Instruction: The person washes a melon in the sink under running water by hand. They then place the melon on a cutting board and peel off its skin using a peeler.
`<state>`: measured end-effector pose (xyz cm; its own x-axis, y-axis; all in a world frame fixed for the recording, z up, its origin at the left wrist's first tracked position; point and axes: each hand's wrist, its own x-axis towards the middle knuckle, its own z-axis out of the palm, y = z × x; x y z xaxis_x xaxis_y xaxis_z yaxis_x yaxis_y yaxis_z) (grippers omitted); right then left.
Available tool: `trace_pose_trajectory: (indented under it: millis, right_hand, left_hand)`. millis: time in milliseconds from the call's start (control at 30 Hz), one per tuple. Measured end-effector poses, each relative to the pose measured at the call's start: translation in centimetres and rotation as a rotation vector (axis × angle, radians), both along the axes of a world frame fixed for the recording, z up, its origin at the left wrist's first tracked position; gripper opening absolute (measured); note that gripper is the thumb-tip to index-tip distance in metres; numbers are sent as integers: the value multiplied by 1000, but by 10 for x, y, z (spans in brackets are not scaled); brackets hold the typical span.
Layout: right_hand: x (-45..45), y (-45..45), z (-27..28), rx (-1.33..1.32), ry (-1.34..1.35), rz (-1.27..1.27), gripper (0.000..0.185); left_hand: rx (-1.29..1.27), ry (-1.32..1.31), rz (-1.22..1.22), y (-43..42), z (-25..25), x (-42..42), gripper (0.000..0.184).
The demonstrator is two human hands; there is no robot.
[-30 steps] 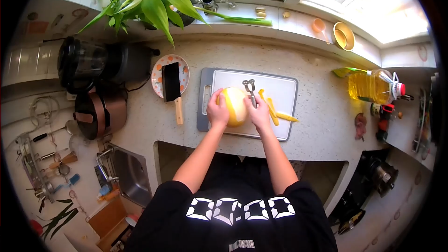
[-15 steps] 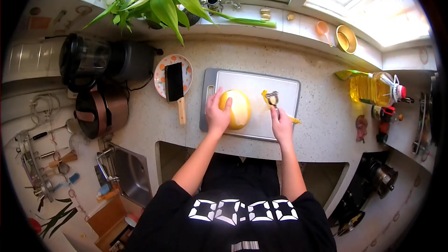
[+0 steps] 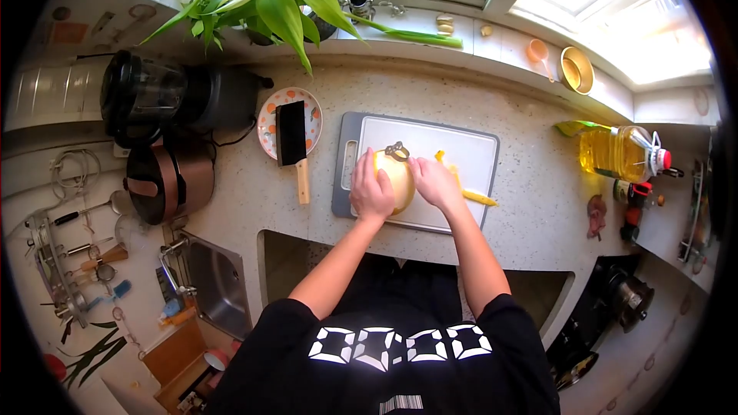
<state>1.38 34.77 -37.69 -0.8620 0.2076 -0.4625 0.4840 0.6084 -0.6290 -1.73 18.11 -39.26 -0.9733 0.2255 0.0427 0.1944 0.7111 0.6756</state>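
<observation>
A large round yellow fruit [image 3: 398, 184], its rind partly stripped to a pale surface, rests on the left half of a white cutting board [image 3: 480, 155] with a grey border. My left hand [image 3: 372, 190] is wrapped round the fruit's left side. In my right hand [image 3: 435, 184] is a metal peeler [image 3: 397, 151], its head against the top of the fruit. Strips of yellow peel [image 3: 478, 197] lie on the board to the right of my right hand, one reaching past its edge.
Left of the board, a cleaver [image 3: 292, 134] lies across a patterned plate [image 3: 313, 107]. A blender [image 3: 146, 98] and a rice cooker [image 3: 171, 183] stand further left. An oil bottle [image 3: 615, 151] is at the right. A leafy plant [image 3: 278, 8] overhangs the counter's back.
My right hand moved right with the peeler to the peel strips, then came back to the fruit. My left hand has stayed on the fruit, which shows a different side.
</observation>
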Motion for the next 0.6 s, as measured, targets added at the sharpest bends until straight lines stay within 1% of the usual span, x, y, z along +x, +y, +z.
trace_pose_trajectory:
  millis: [100, 200, 367, 500, 600]
  right_hand:
    - [11, -5, 12, 67, -29, 1, 55]
    - [21, -12, 9, 5, 3, -61, 55]
    - [34, -25, 17, 9, 54, -147, 51]
    - [43, -33, 20, 27, 36, -199, 50]
    - [60, -41, 11, 60, 104, -217, 45]
  left_hand:
    - [2, 12, 0, 0, 0, 3, 52]
    - [33, 30, -1, 1, 1, 2, 50]
    - [74, 8, 29, 0, 3, 1, 48]
    - [55, -51, 55, 0, 4, -2, 46]
    - [59, -111, 92, 1, 4, -10, 45]
